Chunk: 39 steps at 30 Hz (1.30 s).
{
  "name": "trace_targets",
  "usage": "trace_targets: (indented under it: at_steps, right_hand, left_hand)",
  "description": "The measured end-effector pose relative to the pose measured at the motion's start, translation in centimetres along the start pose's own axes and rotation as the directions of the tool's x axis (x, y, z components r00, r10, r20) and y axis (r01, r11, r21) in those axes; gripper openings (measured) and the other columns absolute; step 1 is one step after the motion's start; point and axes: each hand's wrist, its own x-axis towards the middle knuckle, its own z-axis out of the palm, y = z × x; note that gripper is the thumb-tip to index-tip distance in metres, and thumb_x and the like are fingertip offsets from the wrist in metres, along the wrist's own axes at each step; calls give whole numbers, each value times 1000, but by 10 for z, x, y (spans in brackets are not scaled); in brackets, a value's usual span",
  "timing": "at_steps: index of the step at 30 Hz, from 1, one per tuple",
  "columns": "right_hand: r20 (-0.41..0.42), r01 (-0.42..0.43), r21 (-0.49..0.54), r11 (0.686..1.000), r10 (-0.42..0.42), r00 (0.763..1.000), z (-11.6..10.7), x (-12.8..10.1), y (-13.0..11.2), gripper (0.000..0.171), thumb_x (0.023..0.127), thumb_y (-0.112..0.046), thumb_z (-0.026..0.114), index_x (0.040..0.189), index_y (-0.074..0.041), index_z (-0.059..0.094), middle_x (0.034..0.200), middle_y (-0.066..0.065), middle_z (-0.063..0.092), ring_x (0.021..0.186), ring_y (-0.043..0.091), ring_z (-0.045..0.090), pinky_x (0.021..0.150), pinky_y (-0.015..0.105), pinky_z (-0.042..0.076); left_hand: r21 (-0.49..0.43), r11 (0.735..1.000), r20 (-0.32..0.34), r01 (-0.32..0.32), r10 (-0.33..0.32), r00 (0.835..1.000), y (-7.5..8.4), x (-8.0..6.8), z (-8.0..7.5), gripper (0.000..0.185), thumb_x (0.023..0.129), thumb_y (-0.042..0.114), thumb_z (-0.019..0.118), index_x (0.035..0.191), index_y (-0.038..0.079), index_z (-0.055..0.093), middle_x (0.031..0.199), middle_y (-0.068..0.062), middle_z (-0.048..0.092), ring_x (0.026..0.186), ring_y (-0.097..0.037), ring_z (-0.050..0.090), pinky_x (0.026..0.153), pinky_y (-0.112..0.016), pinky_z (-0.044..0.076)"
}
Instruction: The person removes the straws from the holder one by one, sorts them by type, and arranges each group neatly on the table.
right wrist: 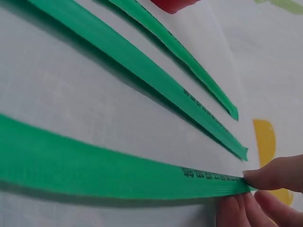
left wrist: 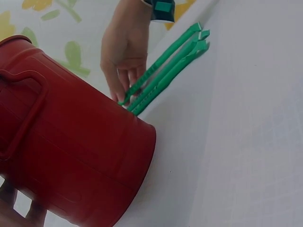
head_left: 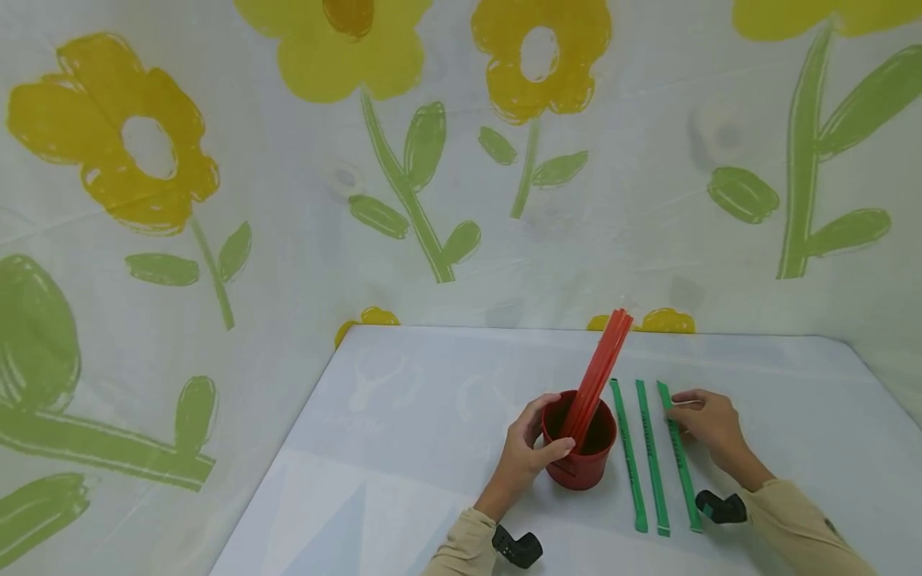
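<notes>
Small red metal bucket (head_left: 580,456), lower centre of the head view, on the white table (head_left: 403,432): gripped at rim and side by the left hand (head_left: 529,456); holds red straws (head_left: 596,376) leaning upper right. Three green wrapped straws (head_left: 651,456) lie parallel just right of it. Right hand (head_left: 706,420) pinches the far tip of the rightmost green straw (right wrist: 118,172).

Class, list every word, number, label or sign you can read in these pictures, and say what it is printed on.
Nothing can be read for certain.
Nearest green strip: a short row of dark printed characters near the end pinched by the right hand, too blurred to read.
Middle green strip: dark print near its tip, also illegible.
Red bucket, held by the left hand: no lettering visible.
Red sticks: no print visible.
</notes>
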Motion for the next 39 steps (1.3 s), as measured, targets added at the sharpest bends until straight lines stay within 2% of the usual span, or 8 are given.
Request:
trace_targets:
  at_steps: [7,10,15,25,32,39]
  right_hand:
    - [-26,47,-48,998,-48,998,2,2,1,41,84,-15,64,113,12,56,97,26,65,68,17,62,51,24,49]
    - [-25,56,-70,996,-58,998,1,0,2,38,84,-14,64,111,12,58,96,26,64,68,16,62,50,23,49]
    - [-6,66,-84,994,-67,998,0,0,4,37,84,-13,63,111,12,57,95,25,63,66,18,60,50,25,49]
    - [-27,105,-196,975,-112,993,3,2,4,33,83,-12,62,108,9,58,93,23,60,75,26,57,55,32,47]
    - [-5,143,-150,978,-145,989,-5,-3,-5,36,88,-17,59,115,8,56,99,23,59,80,27,57,55,30,48]
    - [13,145,-70,987,-144,989,-12,-5,-11,41,92,-22,58,120,7,53,108,25,57,86,28,59,60,30,54]
  left_hand:
    - [-7,1000,13,-15,15,1000,24,0,3,58,89,20,63,139,5,39,137,-16,48,123,-33,47,103,-43,38]
    - [-2,1000,22,-3,3,1000,30,-1,4,58,89,20,62,139,2,38,136,-17,48,122,-34,46,103,-44,38]
    - [0,1000,6,3,-3,1000,32,-3,5,57,89,19,62,138,3,40,136,-17,49,122,-34,47,102,-43,38]
    - [-9,1000,-5,27,-27,1000,32,-3,3,57,88,20,63,138,6,40,136,-14,49,123,-32,47,103,-39,38]
    - [-15,1000,-1,27,-27,1000,32,-2,2,57,88,18,63,139,6,40,137,-13,49,123,-31,46,104,-42,37]
    - [-21,1000,13,17,-17,1000,32,-1,3,57,89,17,63,139,5,39,137,-15,48,124,-32,46,103,-47,36]
